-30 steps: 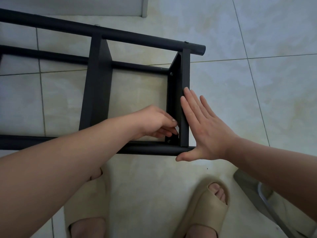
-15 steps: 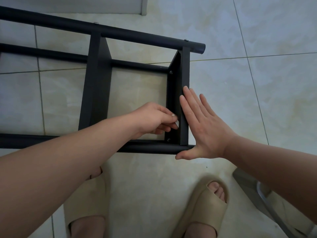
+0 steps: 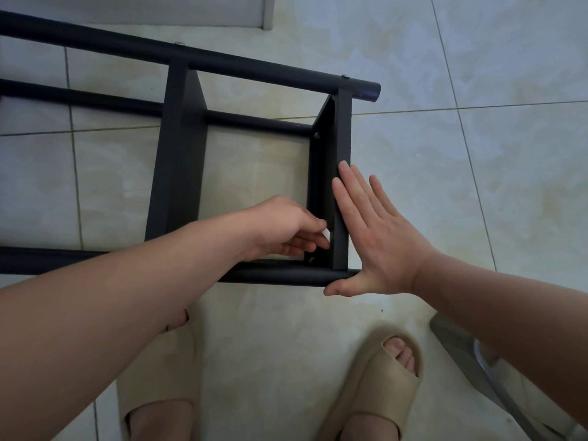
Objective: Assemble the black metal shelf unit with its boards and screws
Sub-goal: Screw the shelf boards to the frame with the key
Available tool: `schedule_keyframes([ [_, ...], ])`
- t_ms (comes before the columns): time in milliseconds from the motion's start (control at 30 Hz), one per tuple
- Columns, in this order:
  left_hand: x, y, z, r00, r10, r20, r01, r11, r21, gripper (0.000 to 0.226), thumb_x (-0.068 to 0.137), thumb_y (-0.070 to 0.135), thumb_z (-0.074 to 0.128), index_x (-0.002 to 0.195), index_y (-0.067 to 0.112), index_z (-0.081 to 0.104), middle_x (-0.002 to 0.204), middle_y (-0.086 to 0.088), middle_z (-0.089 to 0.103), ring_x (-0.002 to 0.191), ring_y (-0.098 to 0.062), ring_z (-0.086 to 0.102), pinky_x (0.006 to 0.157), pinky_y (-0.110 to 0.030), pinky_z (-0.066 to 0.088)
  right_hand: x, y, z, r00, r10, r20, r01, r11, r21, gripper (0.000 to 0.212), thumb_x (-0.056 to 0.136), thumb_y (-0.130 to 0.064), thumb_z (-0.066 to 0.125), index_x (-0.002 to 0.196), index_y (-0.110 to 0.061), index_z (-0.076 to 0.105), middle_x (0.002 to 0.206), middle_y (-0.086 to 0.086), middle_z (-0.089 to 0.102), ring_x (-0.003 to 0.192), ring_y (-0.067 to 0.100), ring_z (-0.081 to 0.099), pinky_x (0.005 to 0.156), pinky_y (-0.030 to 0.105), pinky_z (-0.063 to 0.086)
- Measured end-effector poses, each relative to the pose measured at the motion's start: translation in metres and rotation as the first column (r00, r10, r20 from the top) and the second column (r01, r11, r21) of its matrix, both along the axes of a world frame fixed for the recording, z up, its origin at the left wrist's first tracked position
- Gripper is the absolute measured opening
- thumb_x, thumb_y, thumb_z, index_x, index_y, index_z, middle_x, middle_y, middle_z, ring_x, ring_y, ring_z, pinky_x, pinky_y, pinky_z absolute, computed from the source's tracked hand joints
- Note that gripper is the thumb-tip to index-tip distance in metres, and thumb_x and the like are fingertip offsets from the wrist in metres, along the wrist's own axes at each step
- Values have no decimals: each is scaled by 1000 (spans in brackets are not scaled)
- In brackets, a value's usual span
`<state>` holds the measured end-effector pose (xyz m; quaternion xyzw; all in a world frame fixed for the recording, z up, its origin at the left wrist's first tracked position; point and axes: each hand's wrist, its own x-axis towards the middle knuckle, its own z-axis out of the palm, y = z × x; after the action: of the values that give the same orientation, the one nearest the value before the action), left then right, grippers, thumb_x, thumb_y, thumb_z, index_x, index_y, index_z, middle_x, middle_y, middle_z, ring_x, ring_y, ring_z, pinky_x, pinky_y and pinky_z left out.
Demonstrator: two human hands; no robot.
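Observation:
The black metal shelf frame lies on its side on the tiled floor, long tubes running left to right. Its end board stands near the tube ends, with a second board further left. My right hand presses flat with straight fingers against the outer face of the end board, thumb at the near tube. My left hand reaches inside the frame and pinches a small white piece against the board's inner face, just above a screw. Another screw sits at the board's far end.
My two feet in beige slippers stand on the pale tiles just below the frame. A grey object with a metal edge lies at the lower right under my right forearm. A white door or panel edge is at the top.
Both hands stay on the end board. My left fingers have shifted slightly on the white piece, and the view has drifted a little.

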<state>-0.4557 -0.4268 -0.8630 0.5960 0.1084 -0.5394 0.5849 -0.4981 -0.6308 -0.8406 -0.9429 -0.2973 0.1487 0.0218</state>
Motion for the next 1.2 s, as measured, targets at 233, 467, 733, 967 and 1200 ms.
schedule_keyframes([
  [233, 6, 3, 4, 985, -138, 105, 135, 990, 31, 16, 100, 21, 59, 86, 18, 65, 88, 2, 78, 76, -7, 67, 77, -26, 51, 0, 0, 0, 1000, 4, 5, -4, 1000, -4, 140, 71, -98, 36, 158, 6, 2, 167, 25, -7, 156, 39, -4, 125, 58, 10],
  [467, 9, 5, 6, 951, -219, 219, 202, 975, 97, 17, 98, 19, 62, 83, 22, 68, 85, 10, 69, 94, -8, 63, 84, -29, 48, 0, 0, 0, 1000, 3, -1, -3, 1000, -17, 140, 71, -98, 38, 158, 5, 0, 167, 24, -7, 155, 38, -6, 124, 59, 10],
  [733, 11, 10, 2, 929, -270, 253, 251, 962, 105, 20, 97, 18, 63, 80, 26, 70, 85, 17, 70, 94, -3, 59, 84, -28, 45, 1, 0, -1, 1000, 0, 1, 0, 1000, -4, 140, 71, -98, 38, 159, 4, 0, 167, 24, -7, 156, 38, -6, 125, 59, 9],
  [967, 14, 16, 4, 908, -351, 229, 333, 936, 111, 19, 97, 16, 62, 83, 22, 71, 102, 8, 70, 98, -6, 58, 90, -31, 44, 1, 1, 0, 1000, -1, -2, 1, 1000, -11, 140, 71, -97, 39, 158, 5, 1, 167, 24, -8, 156, 38, -6, 125, 59, 8],
  [1200, 13, 20, 4, 894, -425, 142, 402, 901, 165, 14, 96, 19, 63, 87, 24, 73, 108, 5, 71, 113, -11, 59, 91, -34, 45, 1, 1, 0, 1000, -4, -5, 4, 1000, -5, 140, 71, -97, 40, 158, 5, 1, 167, 24, -7, 156, 38, -6, 125, 59, 9],
])
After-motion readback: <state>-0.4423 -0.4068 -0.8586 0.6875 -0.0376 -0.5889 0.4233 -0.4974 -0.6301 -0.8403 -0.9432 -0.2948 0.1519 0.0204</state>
